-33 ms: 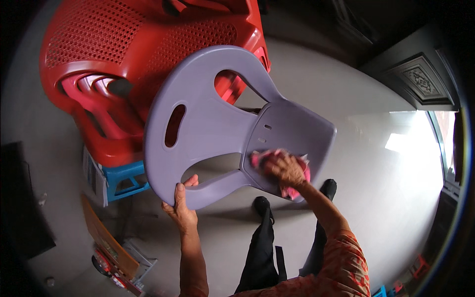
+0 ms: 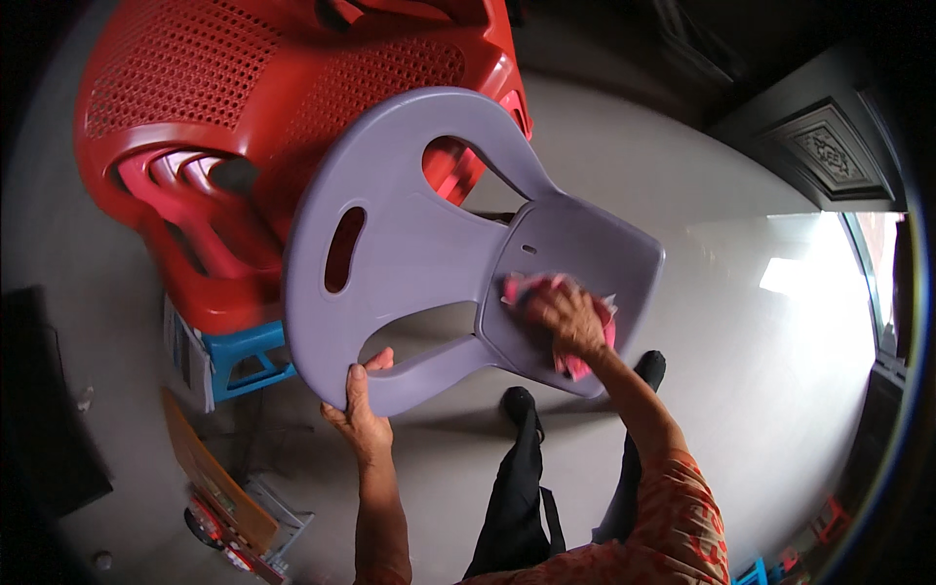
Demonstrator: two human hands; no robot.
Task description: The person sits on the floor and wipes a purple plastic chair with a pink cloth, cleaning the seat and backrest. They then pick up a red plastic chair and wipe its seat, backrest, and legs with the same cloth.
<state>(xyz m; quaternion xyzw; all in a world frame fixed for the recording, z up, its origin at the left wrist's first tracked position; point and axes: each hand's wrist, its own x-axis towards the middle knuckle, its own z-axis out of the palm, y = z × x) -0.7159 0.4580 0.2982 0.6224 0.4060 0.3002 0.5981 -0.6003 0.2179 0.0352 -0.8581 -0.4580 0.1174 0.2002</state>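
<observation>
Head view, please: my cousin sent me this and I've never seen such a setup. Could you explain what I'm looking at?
There is no robot here, just a person with two bare hands. The picture comes from a wide fisheye camera worn on the head, looking down, so straight edges bend near its rim.

The left hand grips the edge of a lilac plastic chair, thumb on top. The right hand lies over a bunched pink cloth against the chair's seat; blur hides how tightly it grips.

Upper left is a red plastic chair, with a partly hidden blue plastic stool below it in the picture. The dark trouser legs and pale floor are the wearer's legs and the ground.
</observation>
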